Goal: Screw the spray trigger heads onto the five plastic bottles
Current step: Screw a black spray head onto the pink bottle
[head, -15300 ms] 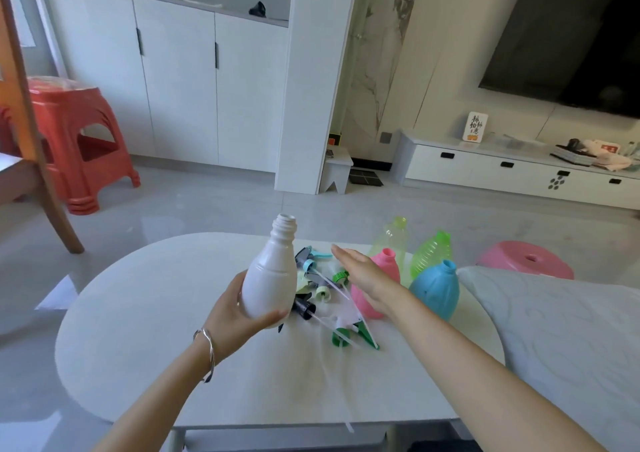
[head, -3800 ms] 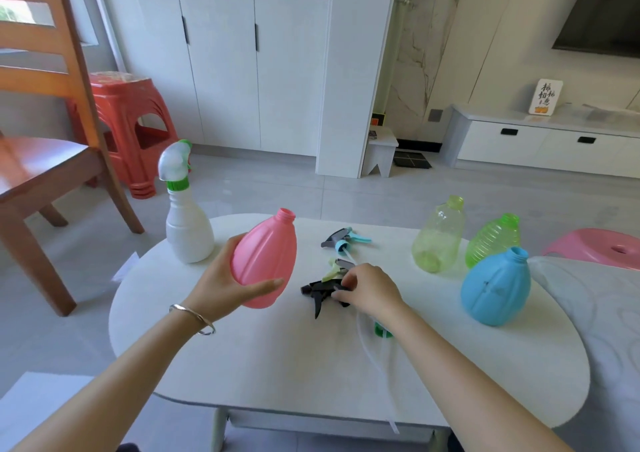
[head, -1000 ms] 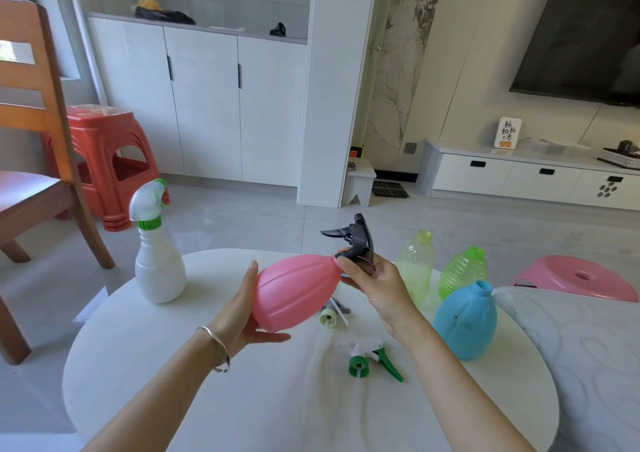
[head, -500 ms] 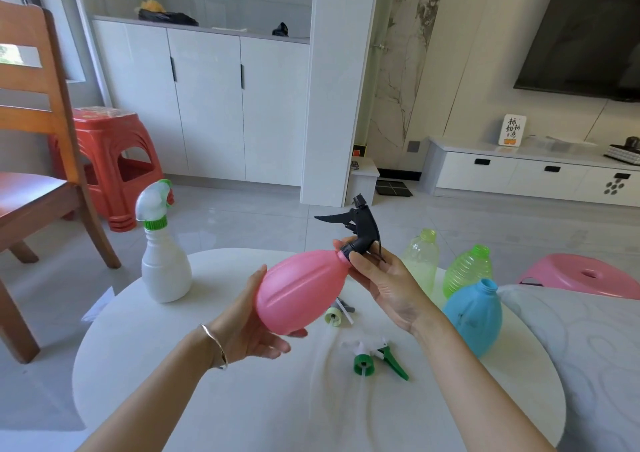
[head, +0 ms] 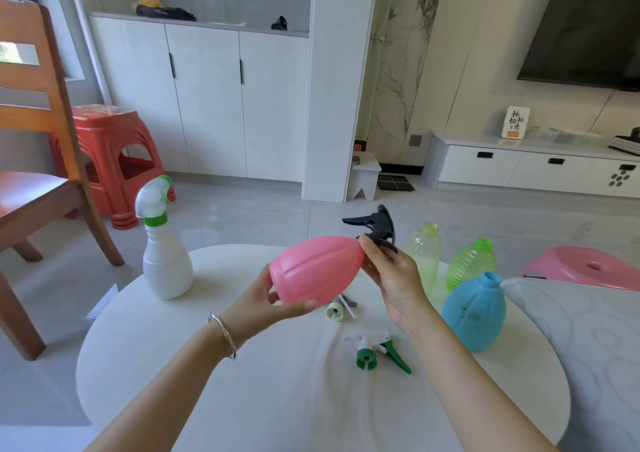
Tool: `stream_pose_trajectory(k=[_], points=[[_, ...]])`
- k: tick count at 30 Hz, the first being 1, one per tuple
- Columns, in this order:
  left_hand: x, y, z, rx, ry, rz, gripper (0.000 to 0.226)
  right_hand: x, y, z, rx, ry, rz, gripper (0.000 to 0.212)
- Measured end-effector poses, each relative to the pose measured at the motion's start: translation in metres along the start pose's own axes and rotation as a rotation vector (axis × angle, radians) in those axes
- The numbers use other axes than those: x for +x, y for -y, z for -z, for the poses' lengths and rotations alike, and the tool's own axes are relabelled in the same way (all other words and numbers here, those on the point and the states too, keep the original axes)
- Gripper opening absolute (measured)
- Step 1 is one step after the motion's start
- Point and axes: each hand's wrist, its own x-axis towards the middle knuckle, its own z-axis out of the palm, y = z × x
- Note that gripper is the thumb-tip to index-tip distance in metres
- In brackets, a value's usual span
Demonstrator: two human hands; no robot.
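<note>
My left hand (head: 263, 304) grips the base of a pink bottle (head: 317, 269), held tilted on its side above the white table (head: 207, 382). At the bottle's neck sits a black trigger head (head: 375, 224), and my right hand (head: 391, 275) pinches its collar. A white bottle (head: 166, 264) with a white and green trigger head stands upright at the table's far left. Uncapped bottles stand at the right: pale yellow-green (head: 424, 254), bright green (head: 471, 264) and blue (head: 474, 313). A green trigger head (head: 377, 353) and a pale green one (head: 337, 309) lie loose on the table.
A wooden chair (head: 38, 160) and a red stool (head: 110, 157) stand to the left. A pink stool (head: 585, 266) and a pale cushioned seat (head: 588, 347) are at the right. White cabinets line the far wall.
The black trigger head has turned on the pink bottle's neck under my right hand's fingers. My left hand has shifted its grip round the bottle's base.
</note>
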Motion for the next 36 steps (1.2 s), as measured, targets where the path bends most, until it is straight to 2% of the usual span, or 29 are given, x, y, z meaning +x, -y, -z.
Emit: stream_pose_trajectory(k=[1,3,5,8,10,11,13,15,17,20,29,33,36], points=[[0.001,-0.001,-0.001,-0.096,0.02,0.037,0.092,0.0,-0.002,-0.001,0.02,0.005,-0.013,0.017],[0.0,-0.007,-0.004,-0.342,0.028,0.23,0.083,-0.002,-0.005,-0.004,0.027,0.018,-0.025,0.02],[-0.001,-0.009,-0.007,-0.342,0.041,0.307,0.083,-0.002,-0.008,-0.004,0.023,0.02,-0.035,0.022],[-0.001,-0.008,-0.008,-0.318,-0.052,0.172,0.095,0.0,-0.006,-0.001,0.05,-0.021,-0.06,0.02],[-0.001,-0.009,-0.006,-0.319,-0.034,0.087,0.108,0.001,-0.005,0.0,0.097,-0.026,-0.076,0.018],[-0.001,-0.009,-0.006,-0.35,0.014,0.102,0.104,0.0,-0.005,-0.001,0.111,-0.017,-0.079,0.022],[-0.005,-0.014,-0.007,-0.439,0.062,0.251,0.088,-0.001,-0.006,-0.004,0.102,0.018,-0.082,0.034],[-0.004,-0.012,-0.008,-0.434,0.017,0.33,0.085,-0.003,-0.006,-0.008,0.085,0.047,-0.082,0.035],[-0.002,-0.012,-0.009,-0.405,-0.062,0.265,0.082,-0.004,-0.006,-0.011,0.104,0.027,-0.076,0.025],[-0.003,-0.015,-0.013,-0.401,-0.185,0.128,0.065,-0.003,-0.004,-0.014,0.144,-0.027,-0.057,0.01],[-0.008,-0.014,-0.021,-0.275,-0.377,-0.095,0.054,-0.007,-0.002,-0.026,0.211,-0.05,-0.085,0.004],[-0.013,-0.015,-0.014,-0.334,-0.346,-0.019,0.051,-0.009,-0.005,-0.032,0.079,-0.042,-0.057,0.011],[-0.018,-0.012,-0.004,-0.518,-0.158,0.146,0.064,-0.014,-0.005,-0.035,-0.105,0.145,-0.098,0.035]])
